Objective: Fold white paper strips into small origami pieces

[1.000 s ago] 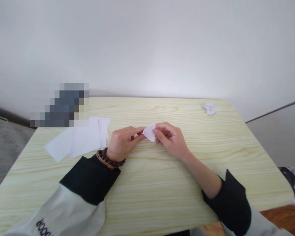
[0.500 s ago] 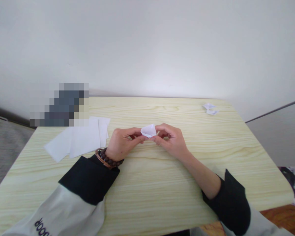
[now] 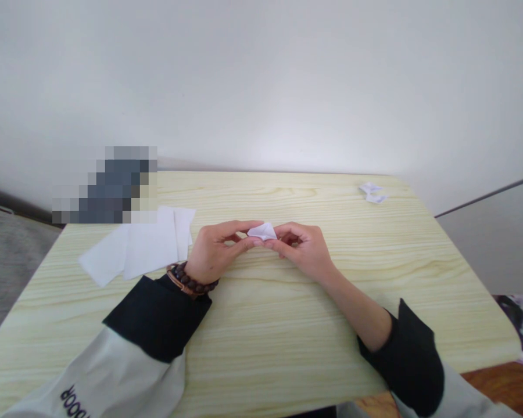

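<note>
A small piece of folded white paper (image 3: 264, 231) is held between both hands over the middle of the table. My left hand (image 3: 220, 247) pinches its left side, thumb below and index finger stretched along the upper edge. On the right side, my right hand (image 3: 303, 247) grips it between thumb and index finger, the other fingers curled in. The thumb tips nearly meet at the paper's lower edge. Fingers cover part of the folds.
Flat white paper sheets (image 3: 150, 247) lie overlapping on the left of the pale wood-grain table (image 3: 261, 337). Behind them is a dark, pixelated object (image 3: 111, 186). Two small folded paper pieces (image 3: 373, 193) rest at the back right. A white wall (image 3: 261, 87) stands behind the table.
The folded paper has become flatter and more pointed between my fingers. My left index finger has moved up and rightward along its top edge. The sheets and other folded pieces stay put.
</note>
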`<state>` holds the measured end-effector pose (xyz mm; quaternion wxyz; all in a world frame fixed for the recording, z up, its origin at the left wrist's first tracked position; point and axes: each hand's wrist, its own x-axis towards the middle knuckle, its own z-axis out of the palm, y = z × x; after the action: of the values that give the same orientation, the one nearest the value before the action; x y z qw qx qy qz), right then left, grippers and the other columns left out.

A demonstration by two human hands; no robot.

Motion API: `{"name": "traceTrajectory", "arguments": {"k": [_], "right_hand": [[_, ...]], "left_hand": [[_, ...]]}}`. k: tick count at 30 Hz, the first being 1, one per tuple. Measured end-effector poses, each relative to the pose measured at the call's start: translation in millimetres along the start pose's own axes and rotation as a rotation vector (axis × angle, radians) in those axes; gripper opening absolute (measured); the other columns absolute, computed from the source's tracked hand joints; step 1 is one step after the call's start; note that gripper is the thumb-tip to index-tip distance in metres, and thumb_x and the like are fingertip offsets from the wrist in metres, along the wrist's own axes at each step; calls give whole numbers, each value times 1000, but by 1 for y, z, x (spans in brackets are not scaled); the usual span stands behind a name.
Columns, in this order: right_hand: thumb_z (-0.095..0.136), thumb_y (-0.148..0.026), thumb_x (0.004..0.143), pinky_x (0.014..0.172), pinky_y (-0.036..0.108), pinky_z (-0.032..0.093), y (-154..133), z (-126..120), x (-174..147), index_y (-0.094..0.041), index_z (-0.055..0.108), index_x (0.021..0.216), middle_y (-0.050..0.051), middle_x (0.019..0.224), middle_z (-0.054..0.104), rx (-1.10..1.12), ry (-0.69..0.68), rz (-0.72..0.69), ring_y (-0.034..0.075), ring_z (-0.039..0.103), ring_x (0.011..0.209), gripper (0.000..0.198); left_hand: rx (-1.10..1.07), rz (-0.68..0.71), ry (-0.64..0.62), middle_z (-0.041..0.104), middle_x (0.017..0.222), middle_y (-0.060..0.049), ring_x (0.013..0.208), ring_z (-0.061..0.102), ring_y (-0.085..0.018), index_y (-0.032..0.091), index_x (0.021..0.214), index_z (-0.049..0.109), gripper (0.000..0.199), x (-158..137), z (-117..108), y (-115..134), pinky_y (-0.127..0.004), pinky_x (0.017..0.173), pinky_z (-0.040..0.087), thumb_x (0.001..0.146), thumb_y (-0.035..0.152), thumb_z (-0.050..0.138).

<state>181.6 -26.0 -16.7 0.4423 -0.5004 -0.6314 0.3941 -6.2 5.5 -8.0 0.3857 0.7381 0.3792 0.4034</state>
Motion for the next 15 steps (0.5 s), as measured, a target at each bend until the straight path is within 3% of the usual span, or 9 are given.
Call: {"name": "traceTrajectory", "arguments": {"k": [6, 15], "right_hand": [[72, -40, 70, 43, 19, 43, -1, 0, 0, -18, 70, 76, -1, 60, 67, 93, 19, 30, 8, 55, 44, 22], [70, -39, 73, 41, 17, 44, -1, 1, 0, -18, 69, 75, -1, 57, 66, 104, 46, 36, 7, 55, 42, 21]], "left_hand": [[-124, -120, 7, 75, 82, -6, 56, 65, -13, 16, 95, 74, 35, 0, -2, 2, -23, 57, 57, 71, 40, 72], [-163, -158, 65, 75, 75, -4, 55, 65, -13, 18, 86, 76, 25, 1, 0, 3, -22, 56, 58, 70, 36, 73]]}}
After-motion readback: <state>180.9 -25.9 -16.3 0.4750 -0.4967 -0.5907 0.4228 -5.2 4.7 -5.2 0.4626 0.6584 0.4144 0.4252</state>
